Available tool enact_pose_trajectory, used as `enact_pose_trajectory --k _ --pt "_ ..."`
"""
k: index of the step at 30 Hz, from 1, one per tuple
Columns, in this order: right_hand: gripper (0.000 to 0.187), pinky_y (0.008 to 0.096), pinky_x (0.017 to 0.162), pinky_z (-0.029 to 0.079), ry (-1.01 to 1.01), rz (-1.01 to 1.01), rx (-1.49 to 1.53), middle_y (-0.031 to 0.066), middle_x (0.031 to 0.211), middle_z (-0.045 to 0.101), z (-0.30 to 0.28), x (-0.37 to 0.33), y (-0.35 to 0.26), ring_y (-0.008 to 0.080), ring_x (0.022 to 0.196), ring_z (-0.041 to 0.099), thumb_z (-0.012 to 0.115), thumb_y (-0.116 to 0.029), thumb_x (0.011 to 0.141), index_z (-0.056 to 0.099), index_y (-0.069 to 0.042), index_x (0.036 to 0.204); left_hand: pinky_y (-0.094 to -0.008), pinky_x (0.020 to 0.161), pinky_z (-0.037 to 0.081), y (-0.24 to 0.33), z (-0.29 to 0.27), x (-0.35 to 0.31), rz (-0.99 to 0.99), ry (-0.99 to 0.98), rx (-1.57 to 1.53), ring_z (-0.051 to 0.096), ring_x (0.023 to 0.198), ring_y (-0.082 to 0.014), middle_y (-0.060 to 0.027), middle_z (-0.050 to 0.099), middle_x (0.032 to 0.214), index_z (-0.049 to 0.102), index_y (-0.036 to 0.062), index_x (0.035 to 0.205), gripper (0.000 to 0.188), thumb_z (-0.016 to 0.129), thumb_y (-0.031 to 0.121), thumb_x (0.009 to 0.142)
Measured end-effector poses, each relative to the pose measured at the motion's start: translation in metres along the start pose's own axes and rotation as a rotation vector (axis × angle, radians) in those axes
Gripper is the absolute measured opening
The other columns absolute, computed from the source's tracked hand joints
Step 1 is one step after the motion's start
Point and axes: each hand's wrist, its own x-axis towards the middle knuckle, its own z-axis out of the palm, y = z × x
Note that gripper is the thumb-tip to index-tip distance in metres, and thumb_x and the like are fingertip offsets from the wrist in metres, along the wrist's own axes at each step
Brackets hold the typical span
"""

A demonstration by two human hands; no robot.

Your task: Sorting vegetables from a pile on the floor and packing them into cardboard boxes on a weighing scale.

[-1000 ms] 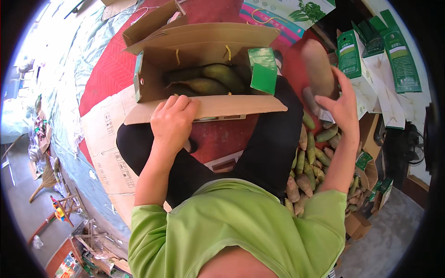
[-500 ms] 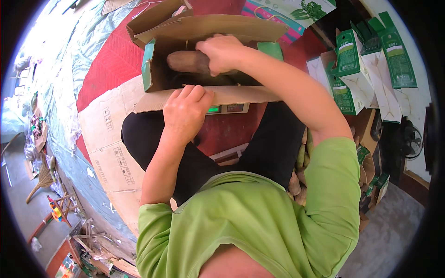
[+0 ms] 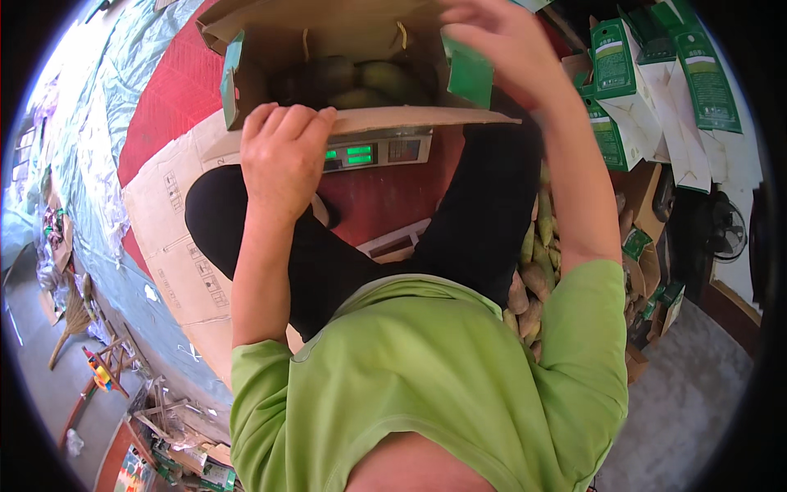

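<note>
At 12 o'clock stands an open corrugated-cardboard box [image 3: 352,25], oblong and plain brown inside, with twisted yellow cord loops [image 3: 402,34] on its far wall. Plump, elongated, smooth-skinned vegetables [image 3: 389,78] lie inside it. The left hand [image 3: 283,160], toward 11 o'clock, has its fingers clamped over the near flap [image 3: 418,120]. The right hand [image 3: 504,45], at 1 o'clock, is blurred beside the glossy green end flap [image 3: 470,75]; whether its fingers are together or apart, I cannot tell. Below the box shows a scale [image 3: 393,154] with lit green digits. Knobbly, tapered vegetables [image 3: 533,287] heap at 4 o'clock.
</note>
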Motion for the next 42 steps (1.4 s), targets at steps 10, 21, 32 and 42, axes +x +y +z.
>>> enact_pose_trajectory --k 10,21,32,42 --pt "0.028 0.0252 0.078 0.049 0.472 0.533 0.105 0.0068 0.097 0.067 -0.053 -0.189 0.174 0.0103 0.087 0.061 0.066 -0.007 0.084 0.064 -0.001 0.111 -0.0388 0.090 0.044 0.000 0.000 -0.004 -0.025 0.062 0.018 0.060 0.081 -0.0169 0.0013 0.061 0.082 0.069 0.0141 0.096 0.025 0.072 0.015 0.071" --pt "0.027 0.0315 0.065 0.053 0.338 1.128 -0.061 0.0133 0.079 0.069 0.050 -0.384 0.263 0.0213 0.067 0.067 0.069 -0.009 0.073 0.067 -0.001 0.099 -0.0368 0.092 0.043 0.002 -0.001 -0.002 -0.045 0.020 -0.027 0.061 0.085 -0.0219 -0.0044 0.064 0.084 0.071 0.0105 0.100 0.025 0.072 0.009 0.074" --pt "0.013 0.0384 0.069 0.053 0.061 1.268 -0.039 0.0141 0.071 0.066 0.107 -0.472 0.271 0.0291 0.069 0.067 0.063 -0.017 0.068 0.068 -0.007 0.076 -0.0361 0.089 0.045 0.001 0.008 -0.004 -0.039 0.038 0.017 0.061 0.082 -0.0211 -0.0039 0.065 0.084 0.072 0.0093 0.097 0.024 0.073 0.010 0.074" --pt "0.028 0.0422 0.082 0.051 0.086 1.278 -0.357 0.0190 0.096 0.067 0.089 -0.467 0.275 0.0346 0.092 0.064 0.067 -0.022 0.073 0.068 -0.010 0.098 -0.0360 0.080 0.046 -0.002 0.015 0.000 0.018 0.063 0.055 0.060 0.079 -0.0218 -0.0057 0.066 0.081 0.072 0.0059 0.098 0.022 0.073 0.013 0.077"
